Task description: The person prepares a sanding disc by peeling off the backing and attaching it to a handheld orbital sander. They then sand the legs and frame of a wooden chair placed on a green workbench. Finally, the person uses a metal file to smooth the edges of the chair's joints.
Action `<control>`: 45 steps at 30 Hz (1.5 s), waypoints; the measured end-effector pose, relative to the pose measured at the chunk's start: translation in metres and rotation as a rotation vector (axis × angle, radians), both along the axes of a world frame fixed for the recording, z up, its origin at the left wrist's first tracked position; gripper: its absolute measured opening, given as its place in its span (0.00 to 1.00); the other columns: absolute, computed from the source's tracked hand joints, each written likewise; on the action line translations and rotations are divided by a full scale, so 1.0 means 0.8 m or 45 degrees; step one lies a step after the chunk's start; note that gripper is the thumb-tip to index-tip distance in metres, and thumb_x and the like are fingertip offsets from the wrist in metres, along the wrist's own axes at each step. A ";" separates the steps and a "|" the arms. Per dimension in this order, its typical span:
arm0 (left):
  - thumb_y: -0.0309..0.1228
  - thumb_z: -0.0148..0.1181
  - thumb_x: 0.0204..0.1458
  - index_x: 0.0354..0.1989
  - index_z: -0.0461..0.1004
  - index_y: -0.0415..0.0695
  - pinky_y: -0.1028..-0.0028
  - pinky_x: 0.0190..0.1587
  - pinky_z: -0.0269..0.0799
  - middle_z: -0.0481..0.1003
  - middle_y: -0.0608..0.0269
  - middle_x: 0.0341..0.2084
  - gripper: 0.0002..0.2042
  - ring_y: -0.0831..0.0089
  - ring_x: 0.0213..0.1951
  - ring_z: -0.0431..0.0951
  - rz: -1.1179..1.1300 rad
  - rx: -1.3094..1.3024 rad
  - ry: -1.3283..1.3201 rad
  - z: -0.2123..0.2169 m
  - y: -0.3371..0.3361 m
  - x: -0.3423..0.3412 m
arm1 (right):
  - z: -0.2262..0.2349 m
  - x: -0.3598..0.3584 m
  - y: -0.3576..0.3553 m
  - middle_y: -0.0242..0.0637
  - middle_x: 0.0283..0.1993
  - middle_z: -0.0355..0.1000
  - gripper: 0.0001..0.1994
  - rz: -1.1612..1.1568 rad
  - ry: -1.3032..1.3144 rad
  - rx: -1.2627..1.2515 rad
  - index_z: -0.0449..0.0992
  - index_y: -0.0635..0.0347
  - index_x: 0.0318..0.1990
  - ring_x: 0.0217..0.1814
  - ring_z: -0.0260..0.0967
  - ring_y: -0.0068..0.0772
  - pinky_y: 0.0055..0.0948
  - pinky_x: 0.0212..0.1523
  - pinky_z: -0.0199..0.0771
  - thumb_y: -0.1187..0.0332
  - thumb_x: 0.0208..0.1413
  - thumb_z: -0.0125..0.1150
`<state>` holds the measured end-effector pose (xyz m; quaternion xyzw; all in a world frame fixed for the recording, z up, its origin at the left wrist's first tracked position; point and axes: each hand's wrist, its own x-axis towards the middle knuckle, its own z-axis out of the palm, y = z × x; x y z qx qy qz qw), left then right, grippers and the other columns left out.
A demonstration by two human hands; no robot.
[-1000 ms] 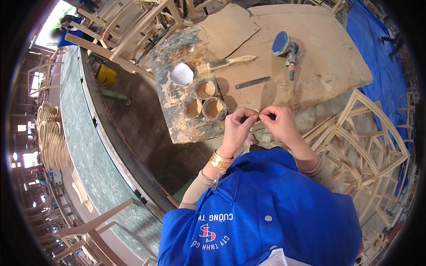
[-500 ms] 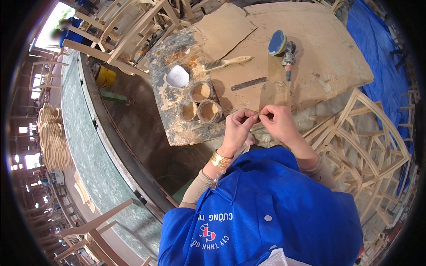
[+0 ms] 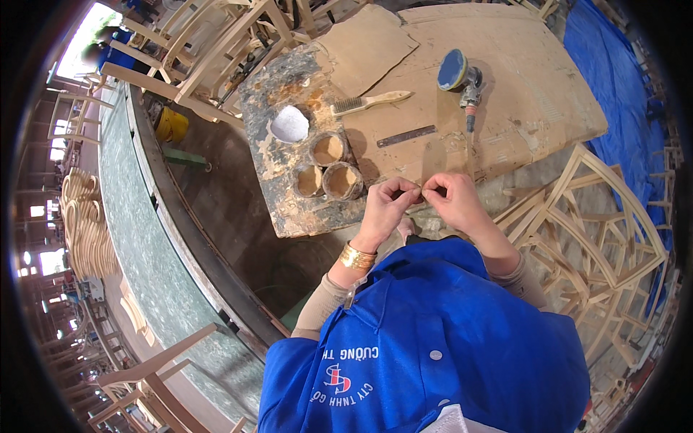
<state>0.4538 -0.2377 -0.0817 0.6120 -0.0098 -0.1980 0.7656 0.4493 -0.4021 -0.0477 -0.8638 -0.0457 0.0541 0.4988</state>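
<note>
Tiny item, unidentifiable, between pinching left hand (image 3: 388, 206) and right hand (image 3: 451, 202).

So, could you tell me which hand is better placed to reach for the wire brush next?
Probably the left hand: the wire brush lies up and slightly left of it, beyond the round pots, while the right hand sits further right.

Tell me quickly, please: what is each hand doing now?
Left hand: fingers pinched shut on something small; what it is cannot be told.
Right hand: fingers pinched shut on the same small thing.
</note>
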 end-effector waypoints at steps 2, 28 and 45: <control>0.23 0.57 0.50 0.31 0.74 0.34 0.80 0.37 0.71 0.76 0.64 0.26 0.04 0.79 0.31 0.76 -0.014 -0.022 -0.006 -0.001 0.001 0.001 | 0.000 -0.001 0.001 0.41 0.18 0.69 0.05 0.004 -0.010 -0.011 0.75 0.64 0.26 0.16 0.63 0.32 0.29 0.20 0.61 0.72 0.45 0.59; 0.22 0.56 0.51 0.31 0.73 0.34 0.80 0.36 0.70 0.75 0.65 0.26 0.04 0.81 0.30 0.74 -0.162 0.003 -0.101 0.002 0.004 0.005 | 0.009 -0.014 0.000 0.43 0.20 0.72 0.05 -0.093 0.099 0.019 0.75 0.66 0.27 0.17 0.65 0.29 0.28 0.21 0.62 0.72 0.46 0.58; 0.21 0.58 0.48 0.30 0.74 0.35 0.82 0.34 0.69 0.75 0.66 0.26 0.03 0.83 0.29 0.73 -0.111 -0.037 -0.083 0.002 0.003 0.000 | 0.002 -0.014 0.006 0.40 0.17 0.68 0.04 -0.104 0.013 0.012 0.74 0.64 0.24 0.13 0.59 0.25 0.27 0.17 0.58 0.74 0.41 0.59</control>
